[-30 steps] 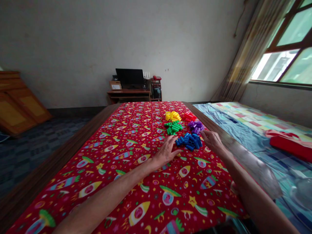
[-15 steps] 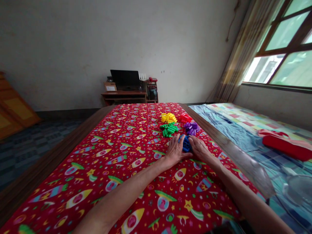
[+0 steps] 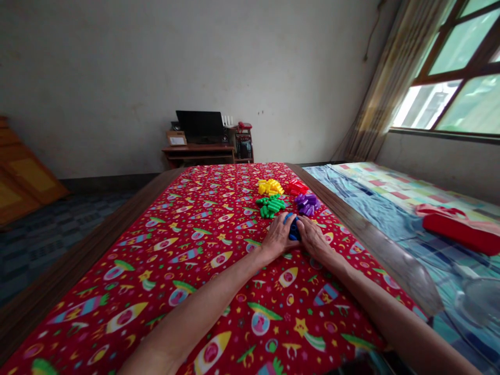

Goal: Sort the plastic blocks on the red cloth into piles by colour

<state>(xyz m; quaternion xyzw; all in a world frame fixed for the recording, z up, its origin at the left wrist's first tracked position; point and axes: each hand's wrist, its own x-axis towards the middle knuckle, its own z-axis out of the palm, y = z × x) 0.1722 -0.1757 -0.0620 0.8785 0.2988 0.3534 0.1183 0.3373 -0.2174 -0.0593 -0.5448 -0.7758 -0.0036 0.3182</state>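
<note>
A small heap of blue plastic pieces (image 3: 294, 229) lies on the red patterned cloth, pressed between my two hands and partly hidden by them. My left hand (image 3: 278, 235) cups its left side, fingers bent over the heap. From the right, my right hand (image 3: 313, 237) closes against the same pieces. Just beyond my fingers are a pile of green plastic pieces (image 3: 271, 207) and a pile of purple plastic pieces (image 3: 307, 204). Farther back sit yellow plastic pieces (image 3: 270, 187) and red plastic pieces (image 3: 297, 187), each colour in its own pile.
The red cloth (image 3: 156, 281) covers a long table with a dark wooden edge (image 3: 375, 250). A bed (image 3: 351, 192) adjoins its right side, with a red item (image 3: 461, 233) on it. At the far wall stands a desk (image 3: 199, 148) with a monitor (image 3: 199, 126).
My hands have drawn closer together around the blue pieces, squeezing the heap narrower and moving it slightly to the left. The other coloured piles have stayed put.
</note>
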